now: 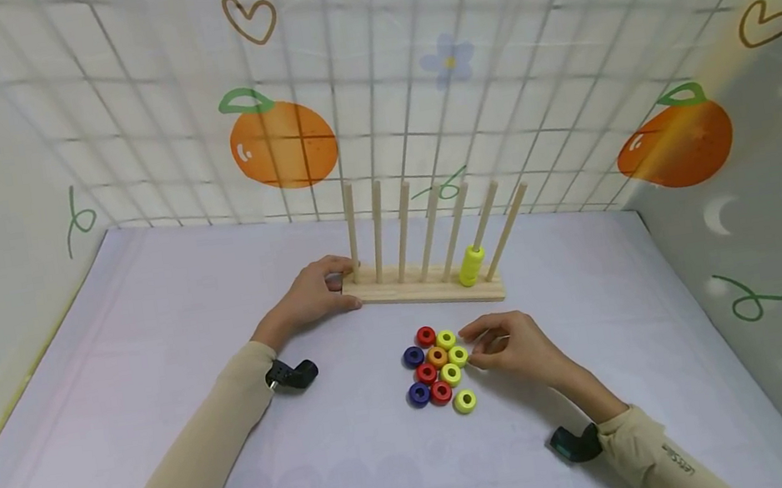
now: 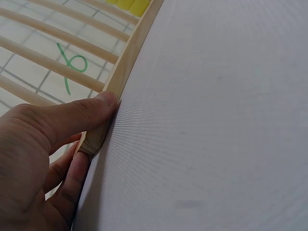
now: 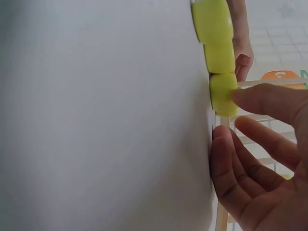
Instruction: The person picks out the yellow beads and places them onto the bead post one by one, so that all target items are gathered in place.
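My left hand point(image 1: 315, 292) grips the left end of a wooden peg rack point(image 1: 428, 291), thumb on the near side of its base. In the left wrist view the thumb lies along the front edge of the base point(image 2: 126, 60) and the fingers are behind its end. Stacked yellow rings point(image 1: 471, 266) sit on the second peg from the right. My right hand point(image 1: 516, 347) is beside a cluster of loose rings. Its thumb touches a yellow ring point(image 3: 224, 94) in the right wrist view, while the other fingers are spread apart from the thumb.
Loose red rings point(image 1: 426, 373), blue rings point(image 1: 419, 394) and an orange ring point(image 1: 437, 357) lie among yellow ones in front of the rack. One yellow ring point(image 1: 465, 401) sits slightly apart, nearest me. A grid wall point(image 1: 193, 138) stands behind the white table point(image 1: 319, 474).
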### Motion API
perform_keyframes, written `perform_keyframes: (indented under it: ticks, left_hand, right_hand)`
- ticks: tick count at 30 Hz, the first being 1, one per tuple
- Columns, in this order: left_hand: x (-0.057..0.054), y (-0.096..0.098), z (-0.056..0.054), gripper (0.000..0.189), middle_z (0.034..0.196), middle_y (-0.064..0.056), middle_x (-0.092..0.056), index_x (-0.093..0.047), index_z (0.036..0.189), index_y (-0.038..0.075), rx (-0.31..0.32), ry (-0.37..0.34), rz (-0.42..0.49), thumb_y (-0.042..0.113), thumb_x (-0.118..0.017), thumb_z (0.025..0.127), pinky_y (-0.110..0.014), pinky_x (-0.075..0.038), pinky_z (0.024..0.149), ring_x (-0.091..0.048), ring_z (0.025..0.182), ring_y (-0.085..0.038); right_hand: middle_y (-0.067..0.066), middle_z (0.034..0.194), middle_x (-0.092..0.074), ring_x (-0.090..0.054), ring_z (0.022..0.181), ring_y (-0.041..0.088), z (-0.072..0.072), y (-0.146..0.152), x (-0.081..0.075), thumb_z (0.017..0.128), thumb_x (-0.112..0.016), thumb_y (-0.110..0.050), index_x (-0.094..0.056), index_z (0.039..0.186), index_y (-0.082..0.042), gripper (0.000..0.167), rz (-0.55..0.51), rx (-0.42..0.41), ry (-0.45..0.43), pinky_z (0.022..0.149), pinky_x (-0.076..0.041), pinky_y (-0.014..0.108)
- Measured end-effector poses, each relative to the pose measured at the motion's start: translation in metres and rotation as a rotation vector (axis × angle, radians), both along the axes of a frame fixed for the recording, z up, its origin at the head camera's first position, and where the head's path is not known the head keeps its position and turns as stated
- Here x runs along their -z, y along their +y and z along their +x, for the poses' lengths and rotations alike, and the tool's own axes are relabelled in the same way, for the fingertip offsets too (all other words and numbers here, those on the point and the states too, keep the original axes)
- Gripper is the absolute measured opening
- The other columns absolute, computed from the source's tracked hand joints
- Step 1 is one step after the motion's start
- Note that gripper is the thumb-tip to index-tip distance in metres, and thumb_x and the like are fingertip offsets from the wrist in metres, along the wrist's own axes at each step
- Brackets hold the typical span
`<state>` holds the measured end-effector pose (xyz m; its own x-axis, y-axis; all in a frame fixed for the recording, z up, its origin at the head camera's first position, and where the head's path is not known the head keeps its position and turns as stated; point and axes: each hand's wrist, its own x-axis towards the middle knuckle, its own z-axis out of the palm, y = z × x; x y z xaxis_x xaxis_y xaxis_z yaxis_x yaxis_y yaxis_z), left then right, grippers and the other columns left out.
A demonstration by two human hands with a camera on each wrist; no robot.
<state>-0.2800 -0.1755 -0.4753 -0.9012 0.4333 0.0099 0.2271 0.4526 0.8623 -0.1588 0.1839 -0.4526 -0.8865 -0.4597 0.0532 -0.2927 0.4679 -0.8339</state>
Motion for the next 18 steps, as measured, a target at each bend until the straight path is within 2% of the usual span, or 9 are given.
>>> perform_keyframes:
  ticks: [6,12,18]
  left_hand:
    - [-0.002,0.000,0.001,0.077,0.149,-0.009,-0.046,-0.051,0.144,0.004,-0.007,-0.006,-0.002,0.021,-0.088,0.079,-0.040,-0.050,0.101,-0.053,0.127,-0.035]
    - [-0.002,0.001,0.001,0.076,0.149,-0.009,-0.045,-0.052,0.144,0.004,-0.006,-0.012,0.006,0.019,-0.088,0.079,-0.038,-0.050,0.100,-0.053,0.127,-0.034]
    - [-0.002,0.001,0.003,0.077,0.150,-0.011,-0.044,-0.051,0.144,0.002,-0.002,-0.007,0.009,0.018,-0.087,0.079,-0.039,-0.050,0.101,-0.053,0.127,-0.036]
  right_hand:
    - [0.007,0.095,-0.073,-0.067,0.080,0.022,0.001,-0.006,-0.001,0.080,-0.083,-0.001,-0.075,0.105,-0.005,0.027,0.028,-0.012,0.015,0.070,-0.060,0.030]
    - [0.016,0.088,-0.071,-0.065,0.077,0.031,0.002,-0.013,-0.002,0.077,-0.083,0.003,-0.074,0.102,0.002,0.027,0.060,0.003,0.010,0.066,-0.060,0.036]
    - [0.006,0.086,-0.072,-0.066,0.076,0.022,0.004,-0.013,-0.003,0.077,-0.086,-0.004,-0.076,0.100,-0.005,0.025,0.070,0.004,0.021,0.066,-0.059,0.029]
